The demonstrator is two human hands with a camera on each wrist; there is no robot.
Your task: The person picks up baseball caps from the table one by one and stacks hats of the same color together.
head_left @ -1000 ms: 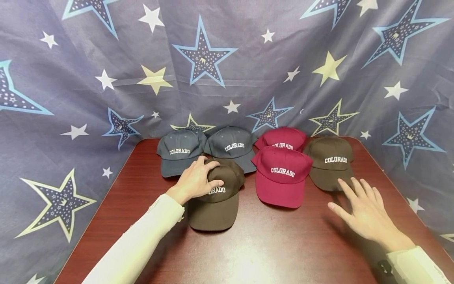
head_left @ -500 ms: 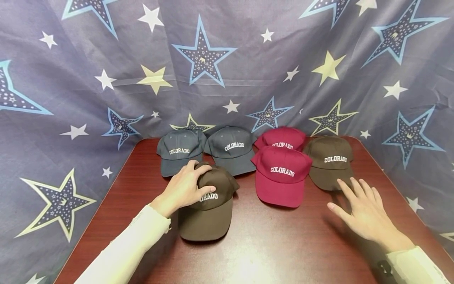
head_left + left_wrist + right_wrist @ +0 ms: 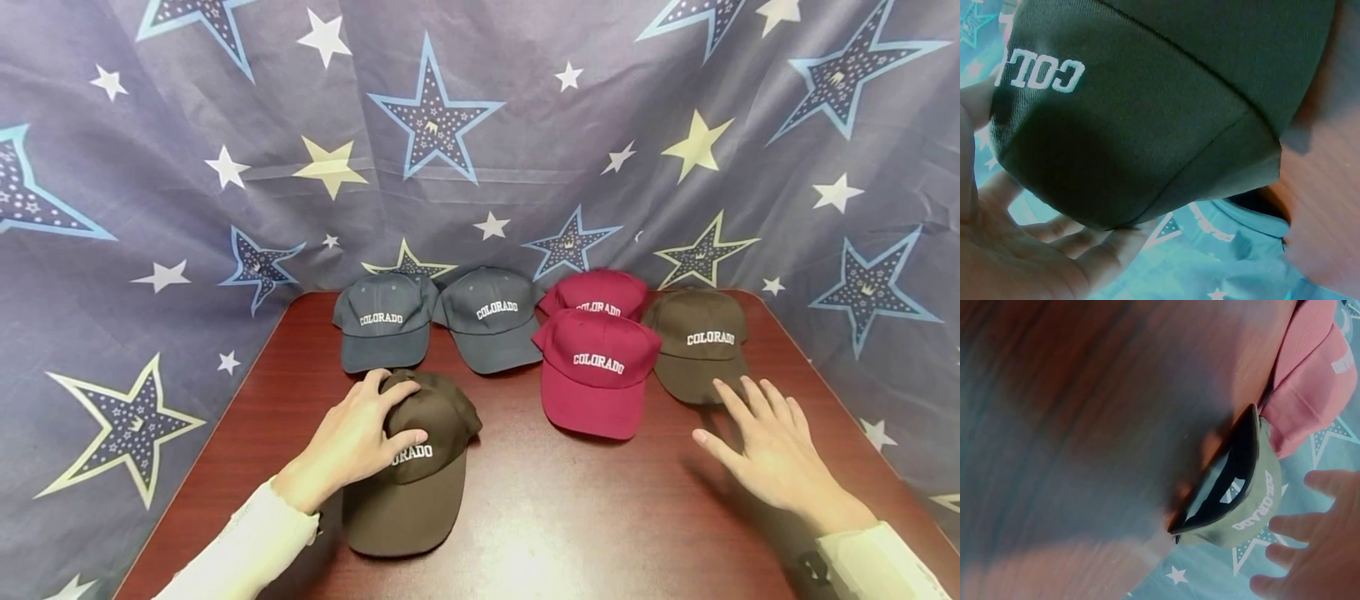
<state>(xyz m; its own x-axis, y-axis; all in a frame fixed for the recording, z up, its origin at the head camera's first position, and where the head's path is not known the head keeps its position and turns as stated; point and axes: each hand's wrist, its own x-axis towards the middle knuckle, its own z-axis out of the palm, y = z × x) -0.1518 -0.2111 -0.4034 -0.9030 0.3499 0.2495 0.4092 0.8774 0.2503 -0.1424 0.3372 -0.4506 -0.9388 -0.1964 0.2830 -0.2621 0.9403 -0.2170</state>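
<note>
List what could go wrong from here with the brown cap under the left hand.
The left hand grips the near brown cap only by its crown, so the fabric may crumple or slip from the fingers. Its brim lies close to the table's near edge; drawn further, it could tip off. The right hand hovers open by the far brown cap and could nudge it against the front red cap.
</note>
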